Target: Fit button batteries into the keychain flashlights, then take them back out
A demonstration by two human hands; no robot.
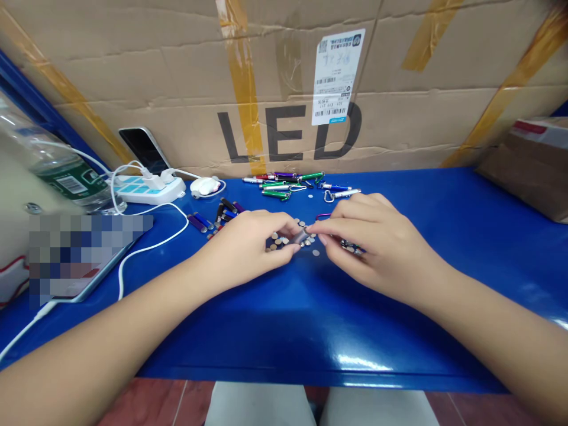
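My left hand (pixel 255 245) and my right hand (pixel 368 239) meet over the blue table (pixel 310 319). Between their fingertips they pinch a small silver tube (pixel 302 237), like a keychain flashlight body. Under and around it lie several small round button cells (pixel 277 241). Behind the hands lies a row of finished keychain flashlights (pixel 288 183) in green, red, purple and silver. Left of the hands sit several loose dark and purple barrels (pixel 217 216). More small parts are partly hidden under my right hand.
A large cardboard box (pixel 288 89) marked LED stands along the back. At the left are a white power strip (pixel 148 188) with cables, a phone (pixel 144 148) leaning on the box, a water bottle (pixel 57 165) and a tablet (pixel 84 254). A smaller brown box (pixel 528 165) sits at the right.
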